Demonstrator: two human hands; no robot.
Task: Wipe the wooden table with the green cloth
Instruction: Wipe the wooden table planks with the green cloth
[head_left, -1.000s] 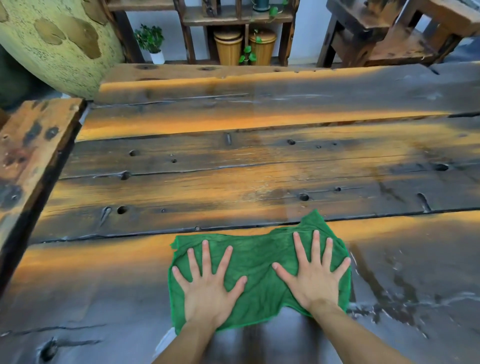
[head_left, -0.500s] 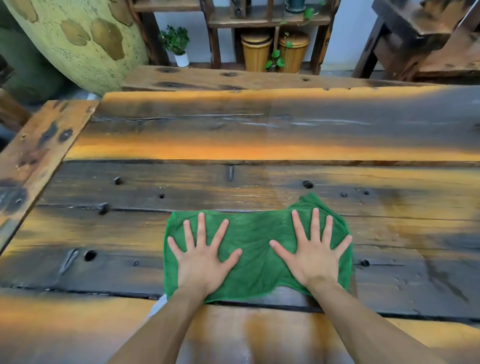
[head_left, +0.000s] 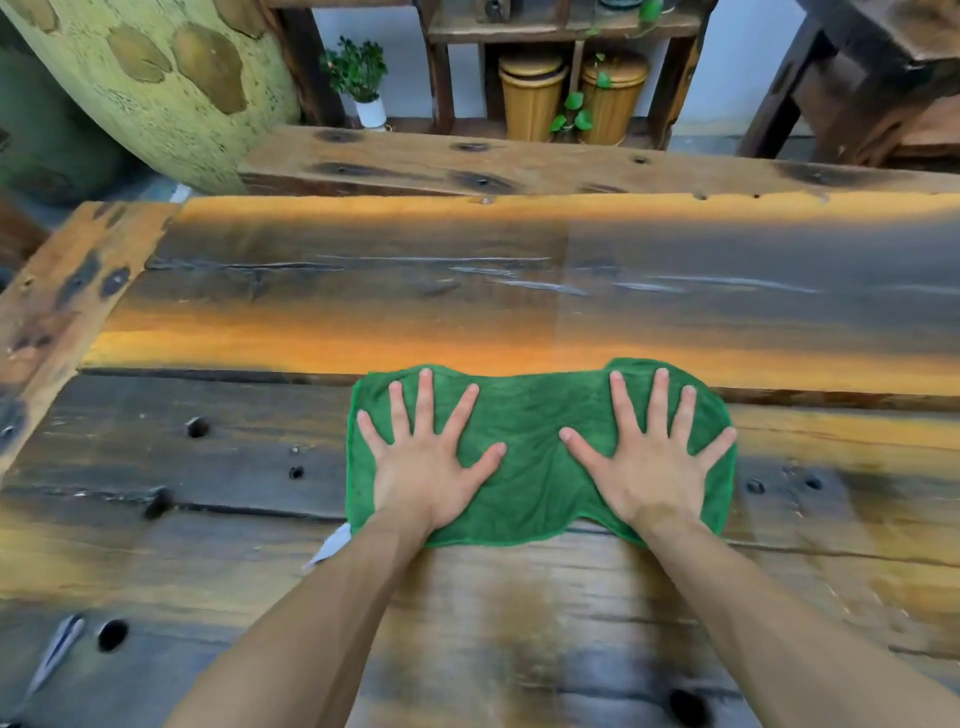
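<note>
The table (head_left: 519, 312), broad dark planks streaked with orange, filled the view. The cloth (head_left: 540, 467) lay flat at its middle, its far edge on the orange band; it had slid there from the near planks a second earlier, so the wipe was under way, the far planks probably not yet covered. The left hand (head_left: 423, 467) and right hand (head_left: 649, 467) pressed it down, fingers straight and spread, gripping nothing.
</note>
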